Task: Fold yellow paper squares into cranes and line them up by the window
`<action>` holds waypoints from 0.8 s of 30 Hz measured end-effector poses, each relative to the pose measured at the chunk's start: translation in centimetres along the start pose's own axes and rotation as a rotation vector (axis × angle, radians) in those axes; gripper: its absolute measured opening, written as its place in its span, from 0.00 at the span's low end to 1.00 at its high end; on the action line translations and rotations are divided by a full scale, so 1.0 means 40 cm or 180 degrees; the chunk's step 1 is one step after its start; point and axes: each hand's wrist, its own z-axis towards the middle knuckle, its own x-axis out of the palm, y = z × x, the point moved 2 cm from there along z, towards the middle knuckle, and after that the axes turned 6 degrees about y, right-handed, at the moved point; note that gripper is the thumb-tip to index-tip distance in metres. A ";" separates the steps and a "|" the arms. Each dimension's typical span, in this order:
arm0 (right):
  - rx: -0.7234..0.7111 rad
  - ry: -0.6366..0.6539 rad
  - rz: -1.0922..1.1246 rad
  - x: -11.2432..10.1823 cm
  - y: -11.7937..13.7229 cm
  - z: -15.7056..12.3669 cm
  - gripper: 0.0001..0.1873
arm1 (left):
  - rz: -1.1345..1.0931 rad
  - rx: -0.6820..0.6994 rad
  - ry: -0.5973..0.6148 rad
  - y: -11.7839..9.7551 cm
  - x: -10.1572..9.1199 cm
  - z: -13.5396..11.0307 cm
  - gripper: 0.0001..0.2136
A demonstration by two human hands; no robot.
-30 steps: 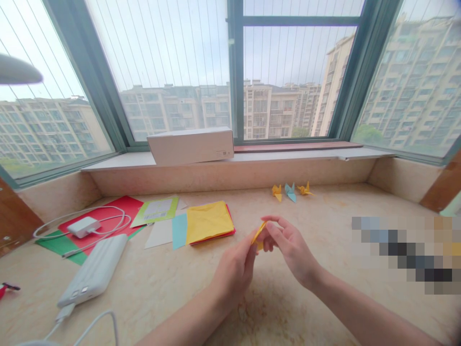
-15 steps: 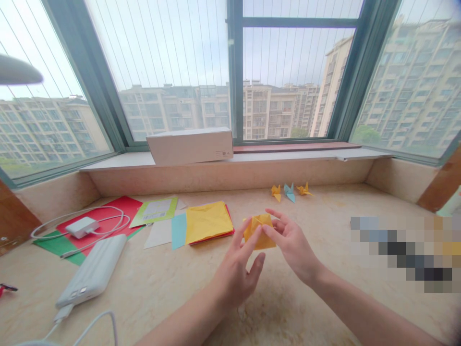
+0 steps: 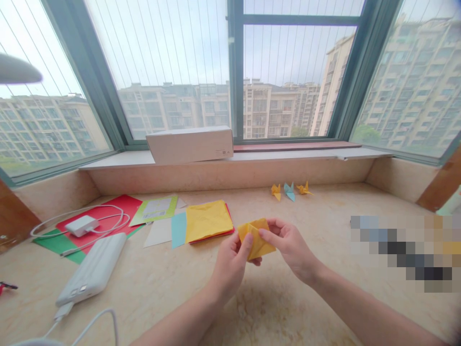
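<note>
While both hands are kept close together above the counter, a small folded yellow paper is held between them, near the middle of the counter. By the left hand it is pinched at its left side, with the thumb pressed flat upon the front face. By the right hand it is gripped at the upper right side, the thumb being placed on the front as well, so the fingers of both hands are narrowed around the paper. On its face some crossing fold lines can be seen. Behind the hands, a yellow paper bird, a blue paper bird and a second yellow bird are set in a row. Left of the hands, a stack of yellow paper is laid over a light blue sheet, and red edges are shown under it. Farther left, a white charger is placed upon a red sheet, and near it a white power bank is found.
</note>
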 end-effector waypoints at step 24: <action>-0.0028 -0.0296 -0.0098 0.001 0.008 -0.007 0.21 | 0.0142 -0.0105 0.0196 -0.012 0.017 -0.022 0.20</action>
